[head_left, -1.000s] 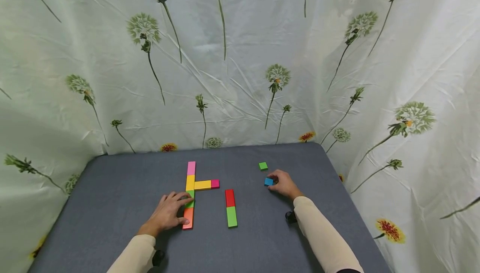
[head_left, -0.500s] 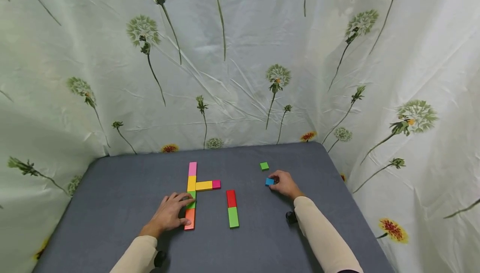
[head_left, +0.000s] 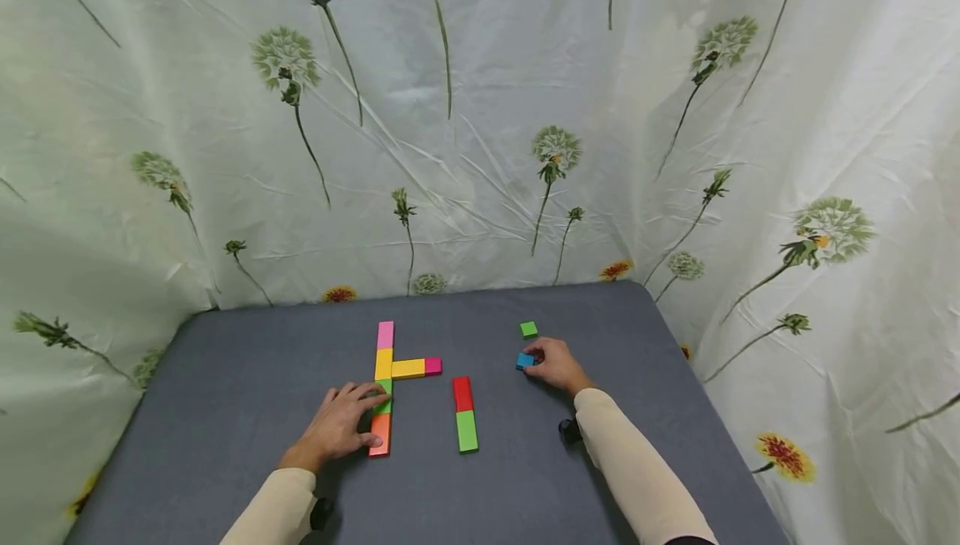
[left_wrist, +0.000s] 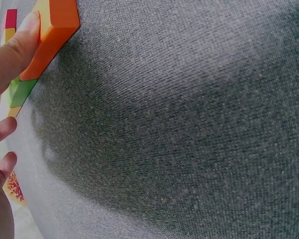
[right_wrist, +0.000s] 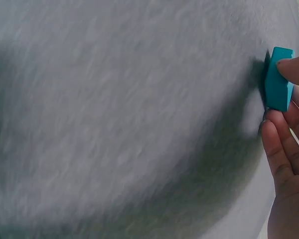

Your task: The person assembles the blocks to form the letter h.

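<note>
In the head view my right hand (head_left: 556, 363) pinches a small blue block (head_left: 524, 361) between thumb and fingers. The right wrist view shows this blue block (right_wrist: 279, 79) tilted at the fingertips, close over the table. My left hand (head_left: 335, 424) rests at a column of blocks, its thumb on the orange block (head_left: 382, 432) and a finger over the green block (head_left: 385, 389). Seen from the left wrist, the thumb lies on the orange block (left_wrist: 62, 17) and the other fingers reach loosely past it. Above these in the column come a yellow block (head_left: 384, 363) and a pink block (head_left: 386, 334).
A yellow bar (head_left: 408, 369) branches right from the column, ending in a magenta block (head_left: 432, 367). Between the hands, a red block (head_left: 462, 393) meets a green block (head_left: 467, 431). A small green block (head_left: 528, 329) lies beyond the right hand. Flowered cloth (head_left: 480, 153) hangs behind the grey table (head_left: 225, 378).
The right hand has shifted slightly left with the blue block in the last half second. The left hand and the blocks beside it have stayed in place.
</note>
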`<state>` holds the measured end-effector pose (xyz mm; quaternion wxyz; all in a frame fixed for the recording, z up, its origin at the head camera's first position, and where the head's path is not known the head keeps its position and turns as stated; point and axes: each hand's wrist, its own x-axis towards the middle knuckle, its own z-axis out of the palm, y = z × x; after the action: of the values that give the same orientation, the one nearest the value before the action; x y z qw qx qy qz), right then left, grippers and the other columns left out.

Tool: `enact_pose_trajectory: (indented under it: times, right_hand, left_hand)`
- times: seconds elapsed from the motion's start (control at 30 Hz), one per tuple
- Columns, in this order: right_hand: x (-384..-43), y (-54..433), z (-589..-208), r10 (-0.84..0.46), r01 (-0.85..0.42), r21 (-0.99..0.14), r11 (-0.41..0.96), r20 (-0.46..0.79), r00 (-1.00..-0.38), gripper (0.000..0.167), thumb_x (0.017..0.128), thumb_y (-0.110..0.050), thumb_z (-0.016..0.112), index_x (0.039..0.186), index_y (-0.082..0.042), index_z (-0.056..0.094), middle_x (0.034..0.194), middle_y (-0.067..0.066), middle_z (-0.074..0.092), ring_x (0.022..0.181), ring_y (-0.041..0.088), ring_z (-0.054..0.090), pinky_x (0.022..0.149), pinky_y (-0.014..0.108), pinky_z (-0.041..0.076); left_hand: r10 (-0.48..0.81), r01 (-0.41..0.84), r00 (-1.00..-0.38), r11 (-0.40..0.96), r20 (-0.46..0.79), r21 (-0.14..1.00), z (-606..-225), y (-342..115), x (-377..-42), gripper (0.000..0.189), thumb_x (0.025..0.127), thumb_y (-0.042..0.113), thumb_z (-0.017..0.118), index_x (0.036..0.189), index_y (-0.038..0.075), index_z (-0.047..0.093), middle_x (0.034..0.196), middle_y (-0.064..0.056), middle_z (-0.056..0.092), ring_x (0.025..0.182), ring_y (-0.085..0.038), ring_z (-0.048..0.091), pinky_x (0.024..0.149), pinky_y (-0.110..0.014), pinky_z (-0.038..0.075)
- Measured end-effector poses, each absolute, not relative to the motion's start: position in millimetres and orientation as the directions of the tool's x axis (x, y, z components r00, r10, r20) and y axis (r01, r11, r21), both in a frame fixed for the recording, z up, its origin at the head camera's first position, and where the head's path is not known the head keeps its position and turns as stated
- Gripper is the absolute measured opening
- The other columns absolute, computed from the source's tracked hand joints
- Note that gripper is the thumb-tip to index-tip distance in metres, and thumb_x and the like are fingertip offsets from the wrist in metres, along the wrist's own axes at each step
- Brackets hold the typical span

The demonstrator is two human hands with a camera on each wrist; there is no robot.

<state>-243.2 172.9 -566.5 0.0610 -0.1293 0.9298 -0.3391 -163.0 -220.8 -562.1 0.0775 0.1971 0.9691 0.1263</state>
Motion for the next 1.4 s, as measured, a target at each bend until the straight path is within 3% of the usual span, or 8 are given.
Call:
enact_pose_trajectory:
  times: [0.43,0.9,1.4]
  right_hand:
    - [-250,136,-560,-0.404,-0.321,-0.624,0.713,0.009,-0.915,0.026,0.08,-0.006,0.077,0.104,0.001,0.071,0.092,0.008,0.066,0.08,0.018,0.059,0.073,0.034,0.05]
    - [-260,95,-545,-0.535,-0.408,-0.567,0.715,-0.069,-0.842,0.027,0.08,-0.006,0.076,0.107,-0.001,0.071,0.097,0.008,0.066,0.087,0.019,0.062,0.078,0.033,0.051]
    - [-270,64,-542,-0.52,-0.358,-0.559,0.748,-0.158,-0.84,0.029,0.078,-0.009,0.078,0.107,-0.005,0.073,0.099,0.005,0.068,0.087,0.016,0.063,0.078,0.028,0.05]
  left_hand:
    - [0.389,0.349,-0.914,0.897,-0.111,0.272,-562,-220,-162,0.069,0.066,0.04,0.085,0.127,0.017,0.064,0.132,-0.006,0.055,0.117,-0.029,0.048,0.093,-0.051,0.036]
    - [0.386,0.342,-0.915,0.897,-0.118,0.28,-560,-219,-161,0.068,0.065,0.038,0.086,0.126,0.017,0.064,0.131,-0.006,0.055,0.115,-0.029,0.048,0.092,-0.05,0.036]
    - [0.38,0.328,-0.914,0.898,-0.141,0.294,-558,-219,-163,0.068,0.067,0.039,0.086,0.127,0.018,0.064,0.132,-0.005,0.055,0.118,-0.029,0.046,0.094,-0.05,0.035]
